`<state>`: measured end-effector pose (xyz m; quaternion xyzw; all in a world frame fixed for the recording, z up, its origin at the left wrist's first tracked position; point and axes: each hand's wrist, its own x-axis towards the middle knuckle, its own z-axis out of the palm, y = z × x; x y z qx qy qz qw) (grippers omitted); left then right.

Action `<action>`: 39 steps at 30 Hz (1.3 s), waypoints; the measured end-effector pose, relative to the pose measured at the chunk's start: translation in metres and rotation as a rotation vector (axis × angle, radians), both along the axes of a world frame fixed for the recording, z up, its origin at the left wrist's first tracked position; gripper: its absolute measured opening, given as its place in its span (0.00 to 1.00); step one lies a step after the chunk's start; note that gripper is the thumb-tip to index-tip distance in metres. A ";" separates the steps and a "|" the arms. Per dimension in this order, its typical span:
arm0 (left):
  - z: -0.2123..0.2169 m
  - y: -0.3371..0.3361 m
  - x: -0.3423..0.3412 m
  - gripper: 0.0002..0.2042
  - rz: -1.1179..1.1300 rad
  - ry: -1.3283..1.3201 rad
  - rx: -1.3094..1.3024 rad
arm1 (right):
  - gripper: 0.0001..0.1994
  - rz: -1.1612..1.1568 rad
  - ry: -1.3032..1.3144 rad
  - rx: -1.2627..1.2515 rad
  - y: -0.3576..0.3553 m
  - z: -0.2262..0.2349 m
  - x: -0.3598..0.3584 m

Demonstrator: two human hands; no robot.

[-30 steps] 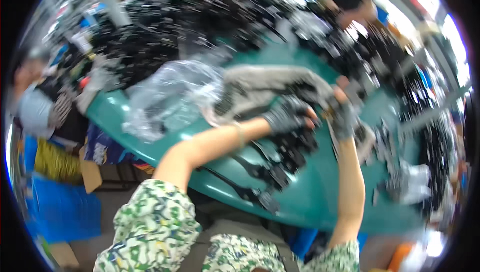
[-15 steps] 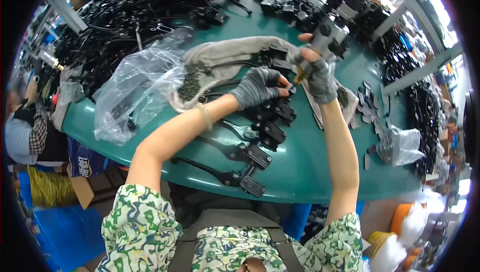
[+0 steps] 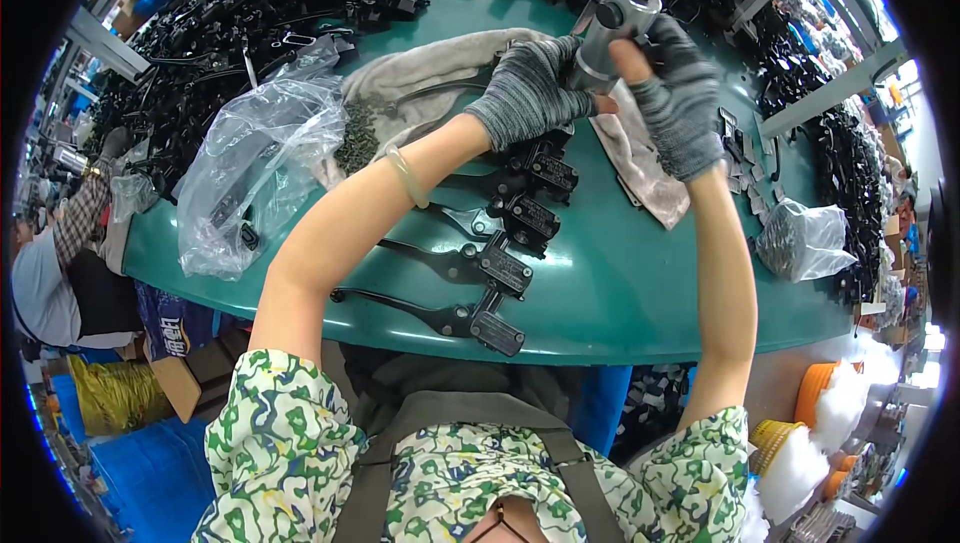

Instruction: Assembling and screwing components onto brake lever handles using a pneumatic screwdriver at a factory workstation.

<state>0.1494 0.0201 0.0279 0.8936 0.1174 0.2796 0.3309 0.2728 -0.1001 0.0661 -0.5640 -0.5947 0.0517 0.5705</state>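
Note:
Both my hands wear grey fingerless knit gloves and are raised over the green table. My left hand grips the lower end of a grey metal power tool hanging from above. My right hand holds the same tool from the other side, thumb pressed on its tip. Just below the hands, black brake lever assemblies lie in a row toward me. A grey cloth carrying small dark screws lies left of my left hand.
A crumpled clear plastic bag lies on the table's left. Heaps of black lever parts fill the far side. A smaller bag of parts sits at the right edge. Another person stands at far left.
My hands and the hanging tool have come nearer and higher in view as my head tilted down. Both hands keep their hold on the tool.

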 end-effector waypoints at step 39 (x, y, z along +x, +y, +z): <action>-0.060 0.020 -0.039 0.12 -0.103 0.057 -0.230 | 0.23 0.264 0.580 -0.034 0.053 -0.037 0.004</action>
